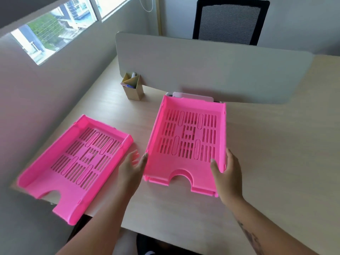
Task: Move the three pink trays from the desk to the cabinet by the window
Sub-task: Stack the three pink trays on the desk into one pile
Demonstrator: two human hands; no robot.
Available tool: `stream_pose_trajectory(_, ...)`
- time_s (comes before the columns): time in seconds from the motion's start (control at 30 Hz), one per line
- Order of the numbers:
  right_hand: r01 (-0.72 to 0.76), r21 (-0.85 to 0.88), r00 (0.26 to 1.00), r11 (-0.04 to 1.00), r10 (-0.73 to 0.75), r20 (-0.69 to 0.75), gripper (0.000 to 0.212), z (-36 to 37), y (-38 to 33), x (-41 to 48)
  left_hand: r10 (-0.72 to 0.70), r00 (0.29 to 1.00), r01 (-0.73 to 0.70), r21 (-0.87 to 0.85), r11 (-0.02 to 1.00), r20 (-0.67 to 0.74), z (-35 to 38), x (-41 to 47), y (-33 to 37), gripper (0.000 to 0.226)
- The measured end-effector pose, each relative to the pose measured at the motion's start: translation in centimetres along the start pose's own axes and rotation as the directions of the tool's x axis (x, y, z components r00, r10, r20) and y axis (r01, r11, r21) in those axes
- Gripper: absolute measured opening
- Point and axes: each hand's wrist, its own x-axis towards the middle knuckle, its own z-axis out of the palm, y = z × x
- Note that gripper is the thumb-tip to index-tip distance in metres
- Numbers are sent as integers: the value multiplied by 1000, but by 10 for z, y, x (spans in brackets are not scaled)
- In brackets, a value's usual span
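as i watch, stacked pink trays [185, 137]: right grip [228, 172] pinching right wall, left grip [131, 166] spread, thumb at left wall; third pink tray [73, 162] overhangs desk [266, 153] edge.

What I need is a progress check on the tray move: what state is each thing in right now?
Left tray: empty, flat on the desk, front end overhanging the edge.
Right tray: empty, a hand at each side, seemingly another tray beneath.
Right hand: grips the right tray's wall.
Left hand: thumb against its left wall; grip unclear.
Pen holder: upright, pens inside.
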Motion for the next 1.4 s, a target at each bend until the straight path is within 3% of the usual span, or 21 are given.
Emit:
stream_pose_trajectory(0.07,124,-81,990,989,-128,-51,54,6,-21,11,54,998,-54,58,997,-9,-17,2,5,77)
stream_pose_trajectory(0.17,247,-192,967,950,-255,-18,48,29,-53,10,130,988,-117,142,983,-83,-45,7,3,65)
stream_pose_trajectory(0.33,431,-111,898,895,-414,151,48,92,-118,-26,200,962,-138,302,943,-187,-117,28,-30,48)
stream_pose_trajectory(0.47,484,3,852,875,-472,226,42,149,-167,-62,226,943,-131,353,926,-245,-188,55,-66,45)
stream_pose_trajectory(0.57,335,89,883,938,-345,318,42,189,-193,-86,200,944,-78,412,908,-263,-237,76,-97,42)
stream_pose_trajectory(0.7,50,80,918,995,-78,389,52,232,-207,-105,78,974,37,493,869,-211,-280,101,-137,45)
stream_pose_trajectory(0.83,-259,6,877,966,233,419,64,259,-209,-117,-43,993,92,502,860,-109,-298,119,-173,44)
stream_pose_trajectory(0.9,-373,-16,834,928,343,431,56,269,-209,-123,-82,994,111,521,846,-77,-301,125,-185,32)
stream_pose_trajectory(1.0,-401,-46,828,915,383,409,16,280,-211,-129,-103,989,145,544,826,-108,-302,133,-192,11)
stream_pose_trajectory(1.07,-417,-15,850,909,396,347,3,284,-216,-129,-106,986,160,539,827,-129,-303,139,-188,12)
stream_pose_trajectory(1.23,-371,150,913,916,331,237,16,281,-238,-109,27,992,40,521,853,-121,-310,157,-162,20)
stream_pose_trajectory(1.4,-330,248,943,911,307,127,26,253,-257,-70,106,993,-74,389,918,-60,-303,169,-111,25)
